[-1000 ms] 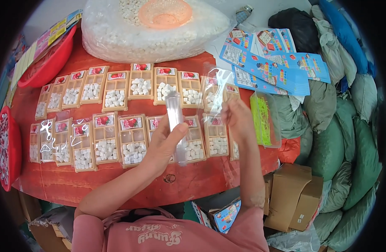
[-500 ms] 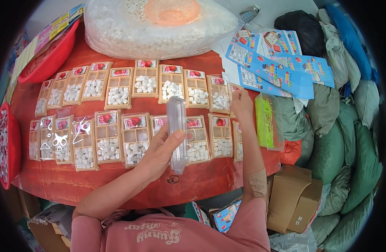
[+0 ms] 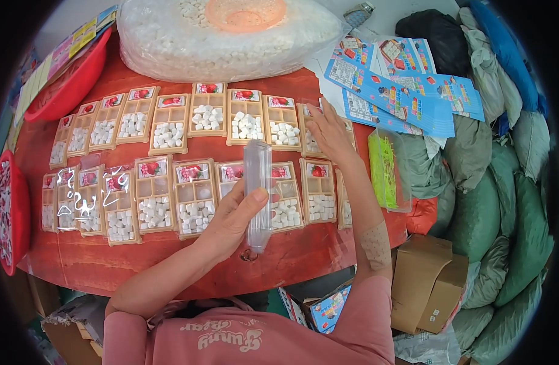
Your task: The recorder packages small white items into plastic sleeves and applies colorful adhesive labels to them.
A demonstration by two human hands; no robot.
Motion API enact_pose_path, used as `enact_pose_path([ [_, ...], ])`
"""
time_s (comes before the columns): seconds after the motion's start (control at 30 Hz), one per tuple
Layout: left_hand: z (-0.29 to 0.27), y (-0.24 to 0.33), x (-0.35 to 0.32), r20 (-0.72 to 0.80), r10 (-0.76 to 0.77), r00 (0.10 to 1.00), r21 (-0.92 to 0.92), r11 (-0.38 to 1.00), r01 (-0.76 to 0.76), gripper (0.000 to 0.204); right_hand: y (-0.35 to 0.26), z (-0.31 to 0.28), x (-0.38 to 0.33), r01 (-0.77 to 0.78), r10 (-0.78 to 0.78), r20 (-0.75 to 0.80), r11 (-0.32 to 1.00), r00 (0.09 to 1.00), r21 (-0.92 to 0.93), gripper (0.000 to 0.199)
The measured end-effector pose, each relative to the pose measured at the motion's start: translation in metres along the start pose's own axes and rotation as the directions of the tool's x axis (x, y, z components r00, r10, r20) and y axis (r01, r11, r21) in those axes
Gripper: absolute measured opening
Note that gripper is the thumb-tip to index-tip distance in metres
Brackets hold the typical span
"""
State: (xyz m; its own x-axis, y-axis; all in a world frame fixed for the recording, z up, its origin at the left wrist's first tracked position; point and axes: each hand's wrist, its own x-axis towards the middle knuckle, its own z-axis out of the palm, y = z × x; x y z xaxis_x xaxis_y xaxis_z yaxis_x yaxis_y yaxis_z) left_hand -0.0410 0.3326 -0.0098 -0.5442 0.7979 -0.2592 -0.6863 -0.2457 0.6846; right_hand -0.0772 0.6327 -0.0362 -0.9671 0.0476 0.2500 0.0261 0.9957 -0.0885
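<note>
Right grip [image 3: 333,137]: shifted slightly leftward since half a second ago and unfolded from a pinch; now wide, with fingers stretched over the right-end trays [image 3: 303,125] of the upper row; impossible to tell whether pressing or just hovering
Left grip [image 3: 234,210]: narrow, wrapped around a clear plastic stack [image 3: 257,176], with thumb across the face toward the right
Clear plastic stack: upright in view, held over the lower row, hiding part of a tray behind
Upper row [image 3: 246,118]: beige compartment trays side by side, each with a strawberry picture at the far end and small white pieces at the near end
Lower row [image 3: 153,198]: same kind of tray, nearer to the body; shiny clear film over several at the left
Bench [image 3: 303,255]: red, beneath both rows; marked by a small dark ring [image 3: 249,255] near the front edge
Beyond the rows: big clear sack [image 3: 231,61] of white pieces, topped by an orange basket [image 3: 246,13]
Left side: two red basins [image 3: 79,85], one above the other in view
Right side: clear box [image 3: 404,176] of yellow-green sticks [image 3: 383,170], blue printed cards [image 3: 413,109], greenish sacks [image 3: 480,225], open cardboard box [image 3: 419,274]
</note>
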Motion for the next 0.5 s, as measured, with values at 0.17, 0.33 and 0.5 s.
enact_pose_path([
  [0.17,0.000,-0.001,-0.003,0.005,0.005,1.000,0.008,1.000,-0.005,0.063,-0.004,0.006,0.014,-0.025,0.035,0.178,0.998,0.983,-0.059,0.046],
  [0.33,-0.002,-0.002,-0.004,0.012,0.017,1.000,0.005,1.000,-0.017,0.064,-0.007,0.009,0.000,-0.025,0.011,0.196,0.997,0.981,0.070,0.046],
  [0.5,-0.001,-0.002,-0.005,-0.022,0.039,0.999,0.016,0.999,-0.039,0.059,-0.012,0.009,-0.017,-0.004,0.000,0.184,1.000,0.983,0.023,0.050],
])
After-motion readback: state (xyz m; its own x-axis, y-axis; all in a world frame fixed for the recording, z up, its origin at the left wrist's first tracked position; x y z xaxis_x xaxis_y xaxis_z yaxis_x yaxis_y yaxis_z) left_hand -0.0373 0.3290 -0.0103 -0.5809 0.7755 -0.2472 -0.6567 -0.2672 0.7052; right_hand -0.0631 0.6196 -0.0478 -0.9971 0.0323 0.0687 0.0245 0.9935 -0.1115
